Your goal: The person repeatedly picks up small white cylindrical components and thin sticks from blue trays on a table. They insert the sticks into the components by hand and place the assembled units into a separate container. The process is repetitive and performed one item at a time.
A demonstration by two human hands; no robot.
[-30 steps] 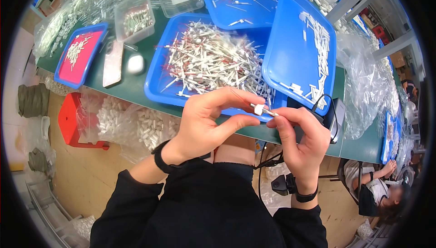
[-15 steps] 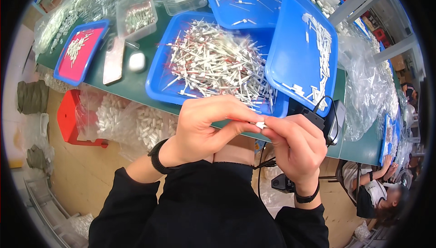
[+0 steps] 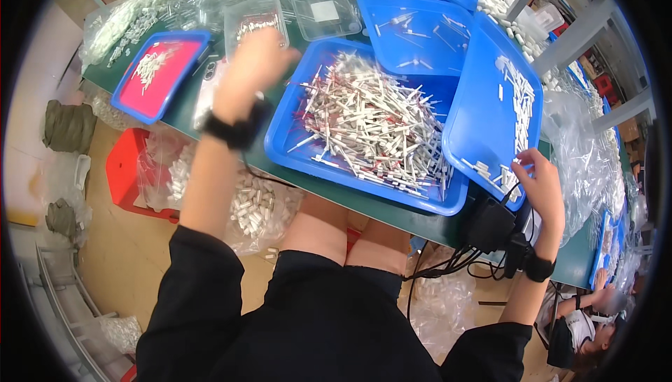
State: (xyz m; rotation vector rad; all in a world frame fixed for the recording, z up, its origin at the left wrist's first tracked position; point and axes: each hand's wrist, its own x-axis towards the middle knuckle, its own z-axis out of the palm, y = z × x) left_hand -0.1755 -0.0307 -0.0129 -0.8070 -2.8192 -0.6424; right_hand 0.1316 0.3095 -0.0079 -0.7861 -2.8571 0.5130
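Observation:
My left hand (image 3: 255,67), smeared by motion, is raised over the near side of a clear plastic box (image 3: 285,21) of small white-and-red parts. Its fingertips are too blurred to show whether they hold anything. At the right, my right hand (image 3: 543,184) reaches to the near end of a tilted blue tray (image 3: 483,112) with small white pieces (image 3: 523,102) along its right side. Thumb and forefinger are bent together at the pieces there; what they pinch is hidden. Between my hands a deep blue bin (image 3: 280,137) holds a heap of thin white sticks (image 3: 378,123), some with red ends.
A shallow blue tray with a pink base (image 3: 136,102) stands at the left. A phone (image 3: 208,91) lies partly behind my left arm. Another blue tray (image 3: 413,49) rests over the bin's far side. Black cables (image 3: 458,263) hang by the table edge. A co-worker (image 3: 584,333) sits far right.
My hands, together before the bin around a small white piece, have parted. The left went up and left to the clear box, the right moved right to the tilted tray. My view has shifted.

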